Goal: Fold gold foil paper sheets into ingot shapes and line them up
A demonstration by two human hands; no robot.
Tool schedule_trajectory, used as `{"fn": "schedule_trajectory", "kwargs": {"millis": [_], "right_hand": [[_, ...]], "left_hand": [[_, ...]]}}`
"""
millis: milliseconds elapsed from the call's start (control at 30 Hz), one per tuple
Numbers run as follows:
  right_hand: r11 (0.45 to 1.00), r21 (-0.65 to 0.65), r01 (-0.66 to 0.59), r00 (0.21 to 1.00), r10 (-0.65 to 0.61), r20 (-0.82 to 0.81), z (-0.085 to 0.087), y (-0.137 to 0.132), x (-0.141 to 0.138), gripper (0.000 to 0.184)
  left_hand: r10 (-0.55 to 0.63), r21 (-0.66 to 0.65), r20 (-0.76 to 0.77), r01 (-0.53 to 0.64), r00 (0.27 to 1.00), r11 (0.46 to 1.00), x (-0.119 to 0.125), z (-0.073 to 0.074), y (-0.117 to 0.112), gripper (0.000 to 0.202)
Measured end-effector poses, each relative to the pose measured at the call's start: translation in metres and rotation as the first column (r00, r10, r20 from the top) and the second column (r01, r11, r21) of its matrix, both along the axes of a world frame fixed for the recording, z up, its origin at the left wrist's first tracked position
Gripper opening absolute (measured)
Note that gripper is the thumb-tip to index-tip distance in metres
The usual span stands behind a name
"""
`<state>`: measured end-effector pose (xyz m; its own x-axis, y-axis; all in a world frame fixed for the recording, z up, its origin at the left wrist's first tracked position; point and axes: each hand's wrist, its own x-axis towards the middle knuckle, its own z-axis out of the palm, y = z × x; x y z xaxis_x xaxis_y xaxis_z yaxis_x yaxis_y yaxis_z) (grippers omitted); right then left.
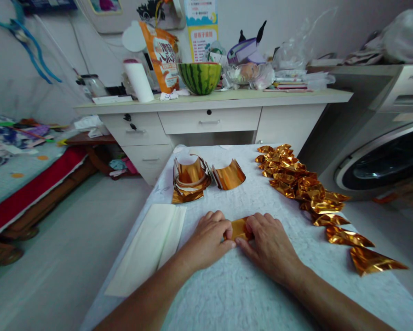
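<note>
Between my two hands lies a small rolled piece of gold foil paper (240, 229) on the cloth-covered table. My left hand (209, 236) has its fingers curled on the roll's left end. The right end is pinched under the thumb and fingers of my right hand (266, 241). Beyond them stand a curled stack of gold foil sheets (191, 174) and a smaller curved stack of foil sheets (230, 174). To the right, several folded gold foil pieces (310, 191) with pointed ends run in a long overlapping row. White paper sheets (144, 250) lie left of my left hand.
A white desk (209, 105) stands behind the table, bearing a half watermelon (199, 78), an orange pouch (161, 59), a paper roll (138, 82) and plastic bags. At the right is a washing machine (382, 133); at the left, a wooden-framed bed (37, 184).
</note>
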<state>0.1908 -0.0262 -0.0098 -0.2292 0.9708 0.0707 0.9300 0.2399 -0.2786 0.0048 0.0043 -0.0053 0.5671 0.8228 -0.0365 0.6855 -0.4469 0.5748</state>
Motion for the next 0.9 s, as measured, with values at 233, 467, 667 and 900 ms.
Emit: {"fn": "schedule_trajectory", "kwargs": {"millis": [233,467,667,900], "right_hand": [[1.0,0.007,0.015,1.0,-0.015,0.026,-0.002,-0.001,-0.002,0.023],[0.998,-0.022,0.06,0.998,-0.06,0.013,0.001,0.001,0.016,0.016],[0.996,-0.005,0.094,0.995,-0.094,0.031,-0.006,0.009,0.043,0.025],[0.999,0.034,-0.004,0.998,0.006,-0.058,-0.019,0.019,0.068,0.025]], "left_hand": [[0.023,-0.004,-0.014,-0.023,1.0,1.0,0.002,-0.001,0.0,0.013],[0.034,-0.037,-0.05,-0.036,0.998,0.999,0.003,0.003,-0.002,0.011],[0.026,-0.042,-0.038,-0.027,0.999,0.999,0.002,0.002,-0.001,0.012],[0.029,-0.054,-0.033,-0.03,0.999,0.998,0.003,0.002,-0.001,0.011]]}}
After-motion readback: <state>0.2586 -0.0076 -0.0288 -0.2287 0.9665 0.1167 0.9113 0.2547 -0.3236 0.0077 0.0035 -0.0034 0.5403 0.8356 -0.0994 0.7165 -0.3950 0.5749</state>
